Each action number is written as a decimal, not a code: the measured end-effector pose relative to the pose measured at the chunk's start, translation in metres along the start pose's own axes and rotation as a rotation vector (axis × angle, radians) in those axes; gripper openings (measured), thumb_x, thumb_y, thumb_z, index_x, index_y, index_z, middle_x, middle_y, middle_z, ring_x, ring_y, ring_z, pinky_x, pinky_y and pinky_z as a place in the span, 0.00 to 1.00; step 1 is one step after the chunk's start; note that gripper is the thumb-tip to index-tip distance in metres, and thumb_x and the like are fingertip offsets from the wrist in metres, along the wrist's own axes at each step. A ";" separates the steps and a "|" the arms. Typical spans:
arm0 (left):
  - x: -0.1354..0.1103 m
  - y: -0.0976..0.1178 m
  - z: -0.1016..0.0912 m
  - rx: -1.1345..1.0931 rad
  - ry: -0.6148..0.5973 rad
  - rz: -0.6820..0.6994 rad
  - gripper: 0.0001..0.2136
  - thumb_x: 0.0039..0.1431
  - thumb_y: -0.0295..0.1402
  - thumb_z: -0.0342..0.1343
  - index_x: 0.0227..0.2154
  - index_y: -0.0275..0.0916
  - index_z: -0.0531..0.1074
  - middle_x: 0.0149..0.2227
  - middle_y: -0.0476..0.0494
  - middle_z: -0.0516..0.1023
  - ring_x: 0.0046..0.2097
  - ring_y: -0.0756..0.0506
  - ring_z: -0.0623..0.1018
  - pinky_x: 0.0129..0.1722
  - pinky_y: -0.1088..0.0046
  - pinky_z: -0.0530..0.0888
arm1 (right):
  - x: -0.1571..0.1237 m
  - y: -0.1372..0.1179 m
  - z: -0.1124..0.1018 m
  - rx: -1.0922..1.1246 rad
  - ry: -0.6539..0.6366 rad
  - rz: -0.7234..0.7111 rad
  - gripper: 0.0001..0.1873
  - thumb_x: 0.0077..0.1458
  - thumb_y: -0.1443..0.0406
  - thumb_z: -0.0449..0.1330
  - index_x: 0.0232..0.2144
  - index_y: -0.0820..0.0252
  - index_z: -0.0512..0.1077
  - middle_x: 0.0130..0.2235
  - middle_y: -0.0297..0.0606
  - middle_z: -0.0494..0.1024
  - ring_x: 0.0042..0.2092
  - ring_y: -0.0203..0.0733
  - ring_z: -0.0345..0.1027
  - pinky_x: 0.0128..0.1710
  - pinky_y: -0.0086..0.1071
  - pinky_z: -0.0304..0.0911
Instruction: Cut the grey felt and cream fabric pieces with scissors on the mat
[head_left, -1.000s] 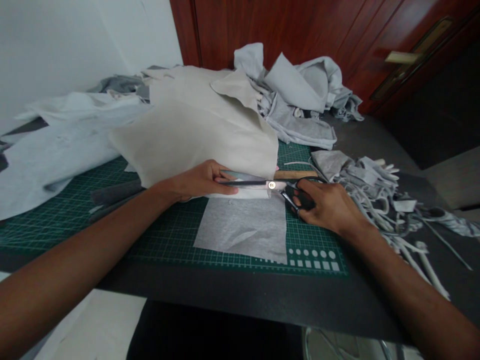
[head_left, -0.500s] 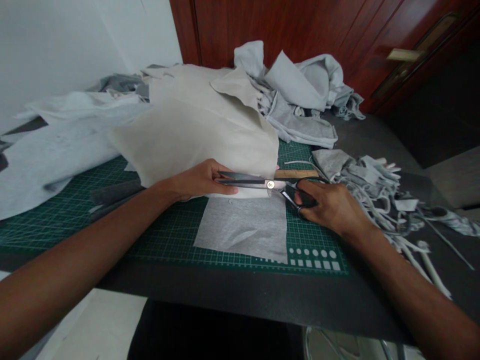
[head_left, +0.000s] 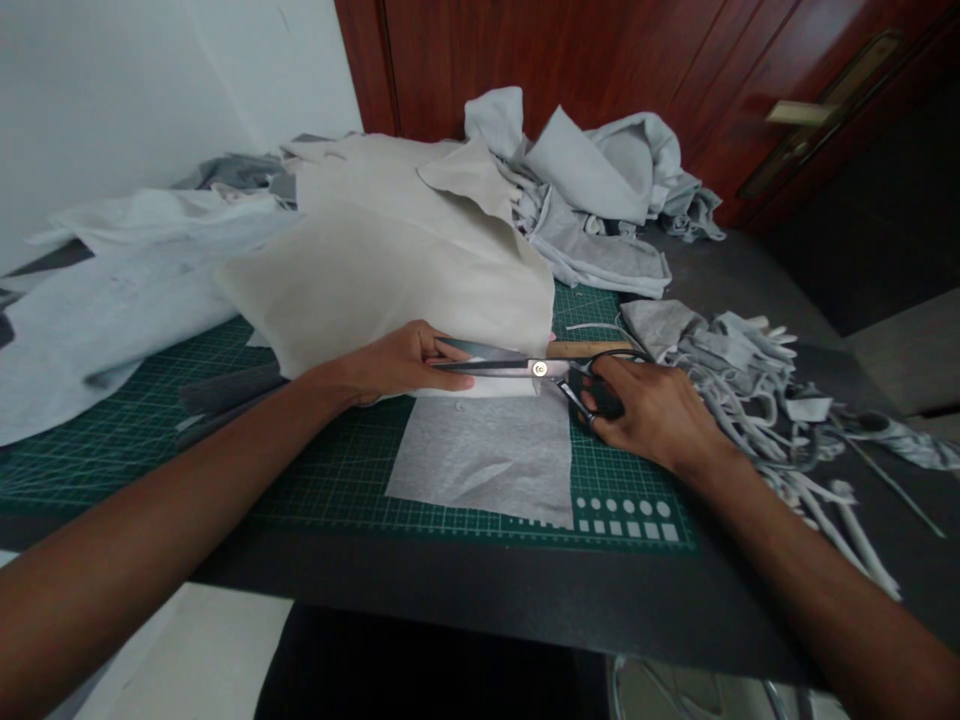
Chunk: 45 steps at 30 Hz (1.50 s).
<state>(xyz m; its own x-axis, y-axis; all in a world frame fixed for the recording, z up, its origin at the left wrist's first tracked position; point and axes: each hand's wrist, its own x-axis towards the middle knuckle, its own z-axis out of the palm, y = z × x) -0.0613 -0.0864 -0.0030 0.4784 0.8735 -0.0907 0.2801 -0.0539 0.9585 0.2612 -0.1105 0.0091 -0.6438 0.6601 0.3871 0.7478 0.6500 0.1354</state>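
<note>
My right hand (head_left: 649, 405) grips the black handles of a pair of fabric scissors (head_left: 540, 369). The parted blades point left along the near edge of a large cream fabric (head_left: 390, 260), their tips at my left hand (head_left: 420, 357). That hand pinches this fabric edge between thumb and fingers. Beneath the edge, a grey fabric piece (head_left: 487, 455) lies flat on the green cutting mat (head_left: 330, 460). A wooden ruler (head_left: 589, 349) shows partly behind the scissors.
Pale fabric (head_left: 127, 290) spreads at the left, near dark grey strips (head_left: 232, 395). Grey cloth (head_left: 600, 180) is heaped at the back, before a wooden door (head_left: 585, 60). Scraps and cords (head_left: 750, 390) pile up beyond my right hand. The dark table edge (head_left: 450, 570) runs along the front.
The scissor blades stand slightly wider apart, and the fingers of my right hand have shifted on the handles. My left hand keeps its hold on the cream fabric. The view has moved slightly.
</note>
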 end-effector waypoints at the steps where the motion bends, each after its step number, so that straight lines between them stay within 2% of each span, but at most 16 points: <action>1: 0.000 0.000 -0.001 0.006 -0.004 -0.004 0.11 0.45 0.31 0.71 0.34 0.44 0.85 0.35 0.46 0.85 0.37 0.45 0.80 0.34 0.71 0.77 | 0.000 0.000 0.000 -0.002 0.006 0.001 0.05 0.56 0.65 0.56 0.34 0.59 0.70 0.28 0.38 0.77 0.28 0.40 0.68 0.28 0.34 0.52; 6: -0.001 0.005 -0.001 0.036 0.002 -0.015 0.12 0.45 0.32 0.70 0.37 0.45 0.85 0.36 0.46 0.85 0.34 0.46 0.79 0.33 0.73 0.76 | -0.001 0.001 0.001 0.009 0.019 0.001 0.05 0.54 0.66 0.57 0.34 0.59 0.70 0.28 0.38 0.76 0.28 0.40 0.68 0.29 0.34 0.53; 11: -0.001 0.006 0.000 0.042 -0.001 -0.036 0.11 0.44 0.33 0.70 0.35 0.43 0.85 0.36 0.44 0.85 0.33 0.47 0.78 0.31 0.74 0.75 | -0.002 0.003 0.002 0.054 -0.023 0.006 0.04 0.55 0.65 0.56 0.33 0.58 0.69 0.29 0.36 0.77 0.28 0.39 0.68 0.28 0.33 0.53; 18: 0.000 -0.002 -0.001 0.027 0.063 -0.059 0.11 0.43 0.33 0.71 0.34 0.43 0.84 0.36 0.46 0.85 0.36 0.46 0.80 0.34 0.74 0.77 | -0.001 0.000 -0.002 0.134 -0.052 0.047 0.03 0.56 0.65 0.55 0.31 0.57 0.69 0.29 0.35 0.76 0.28 0.39 0.67 0.29 0.32 0.54; 21: 0.000 -0.003 -0.001 0.022 0.071 -0.056 0.11 0.44 0.33 0.71 0.35 0.44 0.84 0.36 0.46 0.85 0.37 0.47 0.81 0.35 0.75 0.77 | -0.001 0.000 -0.003 0.166 -0.077 0.052 0.02 0.54 0.67 0.56 0.31 0.57 0.68 0.29 0.35 0.77 0.30 0.39 0.68 0.30 0.32 0.56; 24: -0.001 -0.001 -0.001 0.029 0.064 -0.068 0.12 0.44 0.33 0.71 0.35 0.43 0.84 0.36 0.46 0.85 0.36 0.47 0.81 0.35 0.75 0.77 | -0.001 0.001 -0.002 0.183 -0.090 0.051 0.03 0.51 0.69 0.57 0.31 0.56 0.68 0.30 0.34 0.77 0.30 0.39 0.69 0.31 0.31 0.56; 34: 0.000 0.002 0.000 0.013 0.013 -0.024 0.12 0.47 0.32 0.69 0.37 0.44 0.84 0.36 0.43 0.85 0.39 0.44 0.81 0.35 0.72 0.77 | -0.002 0.001 0.000 0.154 -0.084 0.048 0.04 0.52 0.68 0.57 0.33 0.57 0.70 0.30 0.35 0.77 0.29 0.39 0.68 0.29 0.33 0.54; 38: -0.001 0.002 -0.002 0.085 0.038 -0.013 0.12 0.48 0.35 0.68 0.38 0.43 0.84 0.32 0.45 0.84 0.32 0.47 0.79 0.29 0.74 0.74 | -0.002 0.001 0.005 0.168 -0.100 0.049 0.07 0.51 0.68 0.56 0.35 0.58 0.70 0.32 0.37 0.78 0.31 0.40 0.70 0.30 0.33 0.56; 42: -0.001 0.009 -0.001 0.243 -0.012 0.023 0.14 0.53 0.39 0.65 0.41 0.40 0.83 0.21 0.50 0.77 0.23 0.51 0.70 0.21 0.77 0.63 | -0.002 0.003 0.011 0.156 -0.091 0.078 0.06 0.51 0.68 0.56 0.34 0.58 0.70 0.32 0.37 0.79 0.30 0.41 0.70 0.29 0.34 0.56; 45: -0.003 0.017 0.002 0.355 -0.053 0.100 0.14 0.57 0.41 0.61 0.42 0.39 0.82 0.27 0.48 0.79 0.26 0.50 0.72 0.25 0.76 0.65 | -0.003 0.006 0.014 0.164 -0.083 0.081 0.06 0.51 0.67 0.55 0.34 0.58 0.69 0.32 0.37 0.79 0.31 0.41 0.71 0.29 0.34 0.58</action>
<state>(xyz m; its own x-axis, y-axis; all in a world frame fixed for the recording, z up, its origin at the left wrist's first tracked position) -0.0561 -0.0909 0.0132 0.5579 0.8295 -0.0239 0.4965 -0.3106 0.8106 0.2650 -0.1032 -0.0037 -0.5989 0.7371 0.3130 0.7656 0.6417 -0.0463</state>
